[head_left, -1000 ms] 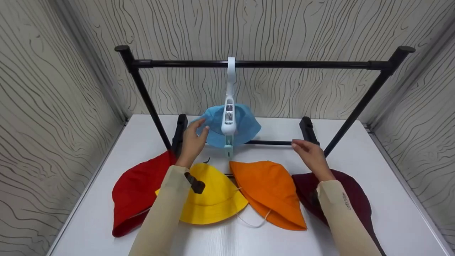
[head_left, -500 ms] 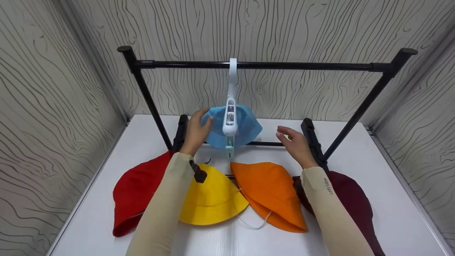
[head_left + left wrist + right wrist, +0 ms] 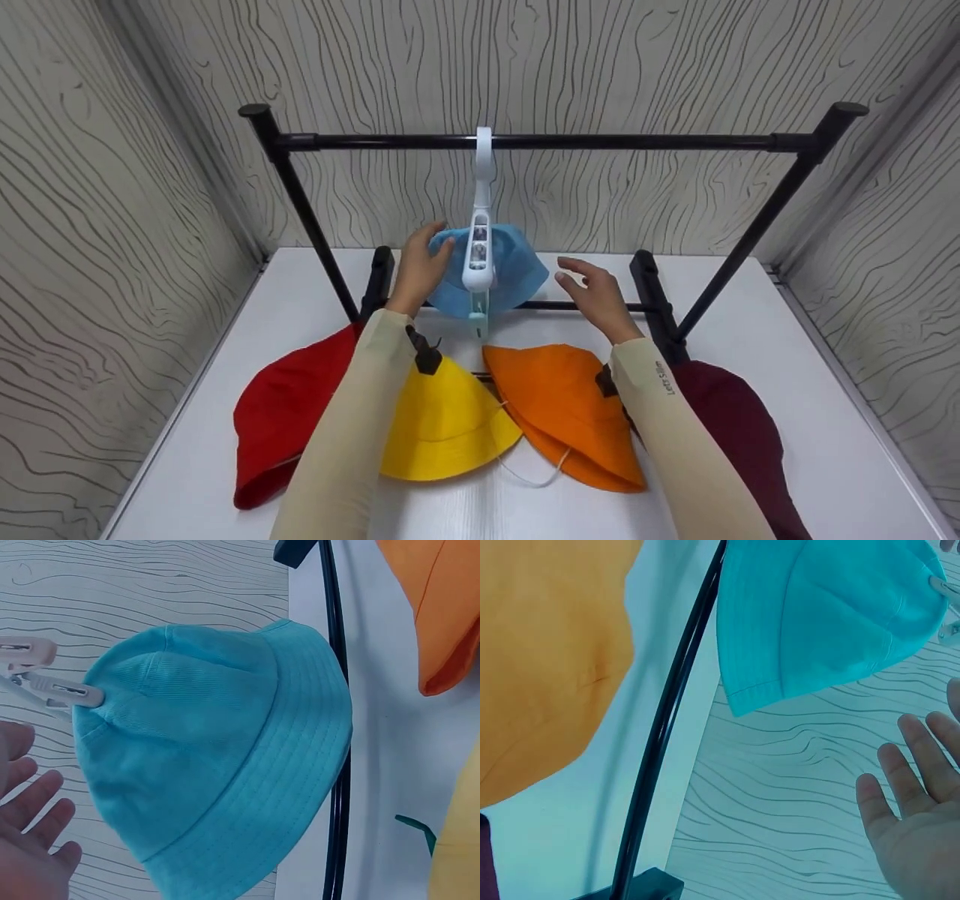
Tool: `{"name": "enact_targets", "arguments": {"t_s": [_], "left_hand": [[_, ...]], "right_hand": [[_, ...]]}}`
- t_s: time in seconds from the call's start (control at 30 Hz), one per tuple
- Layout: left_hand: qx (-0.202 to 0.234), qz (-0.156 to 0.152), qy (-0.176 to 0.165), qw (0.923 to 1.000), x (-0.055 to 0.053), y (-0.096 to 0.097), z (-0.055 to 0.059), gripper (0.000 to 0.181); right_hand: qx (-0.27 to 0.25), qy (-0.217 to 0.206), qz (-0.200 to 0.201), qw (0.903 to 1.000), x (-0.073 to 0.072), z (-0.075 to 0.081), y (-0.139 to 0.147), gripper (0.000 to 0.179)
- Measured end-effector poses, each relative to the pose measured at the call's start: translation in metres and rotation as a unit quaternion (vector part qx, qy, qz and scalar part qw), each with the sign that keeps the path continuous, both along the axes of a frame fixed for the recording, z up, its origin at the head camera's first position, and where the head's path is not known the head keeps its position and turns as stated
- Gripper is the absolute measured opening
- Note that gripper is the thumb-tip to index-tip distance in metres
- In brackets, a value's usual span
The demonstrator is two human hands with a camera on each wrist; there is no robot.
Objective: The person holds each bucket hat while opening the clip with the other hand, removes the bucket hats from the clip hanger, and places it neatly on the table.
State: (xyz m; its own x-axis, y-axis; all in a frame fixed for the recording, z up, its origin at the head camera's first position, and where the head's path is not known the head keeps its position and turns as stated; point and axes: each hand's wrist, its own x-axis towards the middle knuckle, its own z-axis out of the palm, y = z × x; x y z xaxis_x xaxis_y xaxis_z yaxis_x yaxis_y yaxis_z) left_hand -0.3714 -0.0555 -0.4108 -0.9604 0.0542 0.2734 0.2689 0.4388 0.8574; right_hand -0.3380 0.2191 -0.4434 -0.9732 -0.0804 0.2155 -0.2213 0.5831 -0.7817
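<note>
A light blue bucket hat (image 3: 514,262) hangs from a white clip hanger (image 3: 482,225) hooked over the rack's top bar. In the left wrist view a white clip (image 3: 75,692) grips the hat's crown. My left hand (image 3: 421,270) is at the hat's left side, overlapping its edge in the head view. The left wrist view shows those fingers spread, with a gap between them and the fabric. My right hand (image 3: 596,296) hovers to the right of the hat, fingers loosely extended and holding nothing. In the right wrist view its fingers (image 3: 915,780) stand apart below the blue hat.
A black garment rack (image 3: 637,141) stands on the white table (image 3: 202,465) before a wood-patterned wall. Along the front lie a red hat (image 3: 289,405), a yellow hat (image 3: 450,427), an orange hat (image 3: 566,405) and a maroon hat (image 3: 735,427), partly under my forearms.
My right hand has moved left and forward from above the maroon hat towards the blue hat. My left hand has shifted slightly up and right alongside the blue hat.
</note>
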Motion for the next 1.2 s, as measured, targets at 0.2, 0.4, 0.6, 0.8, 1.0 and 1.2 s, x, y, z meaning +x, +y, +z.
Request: {"name": "enact_targets", "arguments": {"t_s": [0.2,0.4,0.6,0.8,1.0,1.2], "left_hand": [[-0.019,-0.006,0.011,0.9998,-0.008,0.004,0.006,0.042],[-0.037,-0.01,0.019,0.9991,-0.02,0.007,0.003,0.042],[-0.05,-0.016,0.035,0.998,-0.03,0.01,-0.002,0.042],[-0.036,-0.03,0.025,0.9986,-0.035,0.014,0.003,0.041],[-0.031,-0.036,0.011,0.9988,-0.038,0.017,0.005,0.041],[-0.02,-0.044,0.02,0.9986,-0.043,0.021,0.004,0.041]], "right_hand": [[-0.003,0.004,0.005,1.0,-0.005,0.004,-0.009,0.04],[0.002,-0.004,-0.001,1.0,-0.01,0.006,-0.016,0.04],[0.002,-0.017,0.002,0.9999,-0.013,0.006,-0.023,0.042],[-0.003,-0.022,0.006,0.9997,-0.017,0.008,-0.03,0.041],[-0.017,-0.016,0.023,0.9995,-0.02,0.014,-0.038,0.041],[-0.016,-0.033,0.019,0.9991,-0.023,0.018,-0.044,0.042]]}}
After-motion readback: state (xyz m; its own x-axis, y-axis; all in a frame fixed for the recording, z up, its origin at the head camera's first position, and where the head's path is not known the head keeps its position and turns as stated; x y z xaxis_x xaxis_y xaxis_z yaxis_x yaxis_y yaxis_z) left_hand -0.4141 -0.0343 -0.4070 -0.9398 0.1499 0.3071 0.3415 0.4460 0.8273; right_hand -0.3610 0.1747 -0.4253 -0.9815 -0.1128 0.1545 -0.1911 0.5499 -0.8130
